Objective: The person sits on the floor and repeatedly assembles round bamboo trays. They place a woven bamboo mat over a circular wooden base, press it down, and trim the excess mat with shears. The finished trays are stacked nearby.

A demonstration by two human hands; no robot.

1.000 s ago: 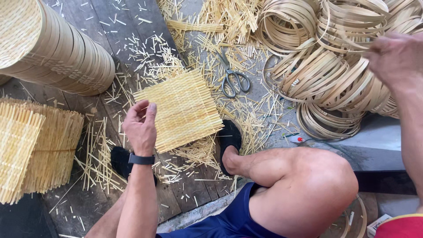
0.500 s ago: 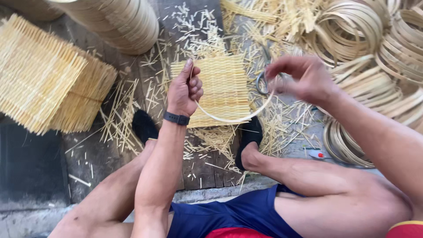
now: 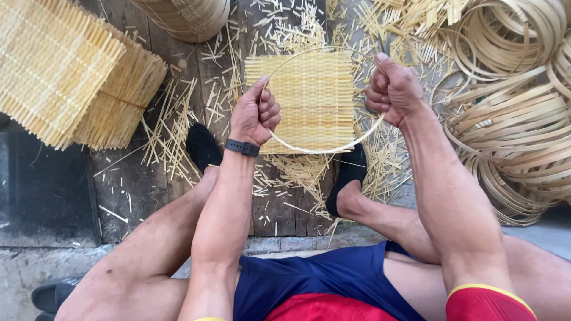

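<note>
**Both hands grip one thin bamboo hoop above a woven mat**

Left hand [image 3: 256, 116]: fingers curled tight into a fist around the left side of the thin round pale bamboo hoop [image 3: 309, 150]. Thumb points up along the rim. Black band on the wrist [image 3: 242, 147].

Right hand [image 3: 394, 89]: also fisted, closed on the hoop's right side, thumb on top. No gap visible between fingers and strip on either side.

Hoop spans fist to fist, held in the air, roughly level with the camera's view. Lower arc runs below both sets of knuckles; upper arc curves away past the fingertips.

Directly beyond the fingers, seen through the hoop: square flat mat of woven yellow bamboo slats [image 3: 309, 101], lying on dark wooden planks [image 3: 172, 59]. Cannot tell whether hoop touches mat.

Left of the left fingers, well apart: stack of similar woven square mats [image 3: 65, 71]. Right of the right fingers: heap of coiled bamboo rings [image 3: 511, 119]. Past the fingertips, far side: rounded stack of bamboo hoops [image 3: 190, 18], partly cut off.

Loose bamboo offcuts [image 3: 172, 128] scattered around the mat. Person's feet in black slippers [image 3: 202, 145] sit below the fists, either side of the mat.
</note>
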